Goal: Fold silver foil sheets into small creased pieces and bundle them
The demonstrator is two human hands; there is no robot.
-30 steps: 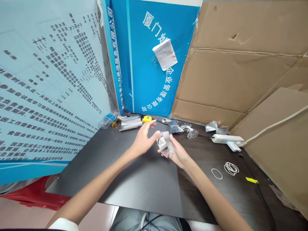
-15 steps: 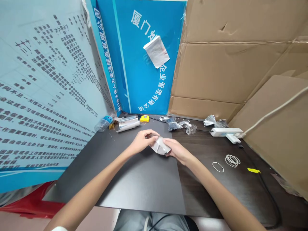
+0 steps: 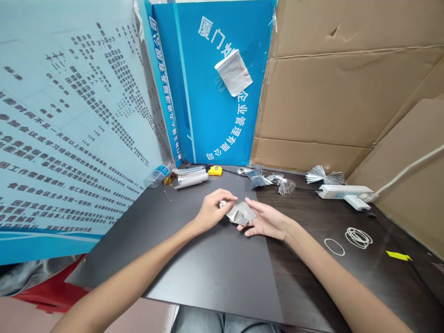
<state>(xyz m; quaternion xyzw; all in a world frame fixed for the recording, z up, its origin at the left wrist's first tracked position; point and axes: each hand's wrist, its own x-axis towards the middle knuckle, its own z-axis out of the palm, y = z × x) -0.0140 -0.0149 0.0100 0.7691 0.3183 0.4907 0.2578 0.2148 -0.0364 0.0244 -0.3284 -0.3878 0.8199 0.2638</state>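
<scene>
A creased silvery-grey sheet (image 3: pixel 242 213), perhaps foil or coated paper, is held above the dark tabletop in the middle of the head view. My left hand (image 3: pixel 213 210) pinches its left side between thumb and fingers, where a small rolled or bunched bit shows. On the other side, my right hand (image 3: pixel 268 219) has its fingers spread around the sheet's right edge. Its upper finger is raised clear of the sheet, and its lower fingers are close beneath; whether they touch it I cannot tell.
Along the back lie a plastic bottle (image 3: pixel 157 176), silvery rolls (image 3: pixel 192 179), a yellow tape measure (image 3: pixel 215 171) and bundles of thin metallic strips (image 3: pixel 258 178). A white power strip (image 3: pixel 345 192), white rings (image 3: pixel 359 237) and a yellow tag (image 3: pixel 398 255) are right. Blue board (image 3: pixel 218 125) and cardboard (image 3: pixel 312 101) stand behind.
My right hand has loosened from the sheet and its fingers have spread apart. My left hand keeps its pinch. The camera view has turned slightly left.
</scene>
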